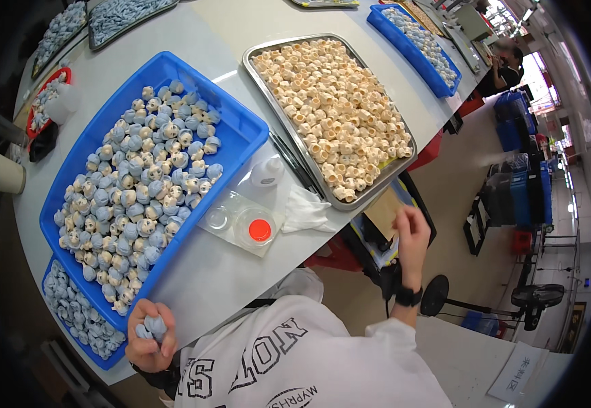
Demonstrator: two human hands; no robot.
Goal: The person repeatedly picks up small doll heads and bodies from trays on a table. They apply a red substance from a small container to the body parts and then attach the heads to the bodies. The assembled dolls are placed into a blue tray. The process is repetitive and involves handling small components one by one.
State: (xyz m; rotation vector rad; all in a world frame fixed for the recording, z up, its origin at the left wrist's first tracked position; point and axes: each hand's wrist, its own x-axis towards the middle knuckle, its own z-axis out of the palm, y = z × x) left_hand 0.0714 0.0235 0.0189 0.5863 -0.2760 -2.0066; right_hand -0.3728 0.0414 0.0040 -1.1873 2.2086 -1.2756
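Observation:
Near the front corner of a large blue bin (241, 132), my left hand (147, 343) is closed around small light-blue doll hair pieces (153, 328). The bin holds many small doll heads (139, 183) with blue hair. My right hand (412, 234) is raised at the right, past the table's edge, with its fingers curled together; whatever is in them, if anything, is hidden. Beside it, a metal tray (249, 64) is full of hollow, skin-coloured doll face parts (336, 109). Between bin and tray lie a white squeeze bottle (266, 172), a clear plastic holder with a red disc (260, 230) and a crumpled white cloth (306, 209).
Thin dark tools (292, 160) lie along the metal tray. Under the large bin's left side is another blue tray (64, 262) of blue pieces. A white cup (0, 170) and a red basin (68, 73) stand left. Fans (537, 296) and a person (510, 71) are at the right.

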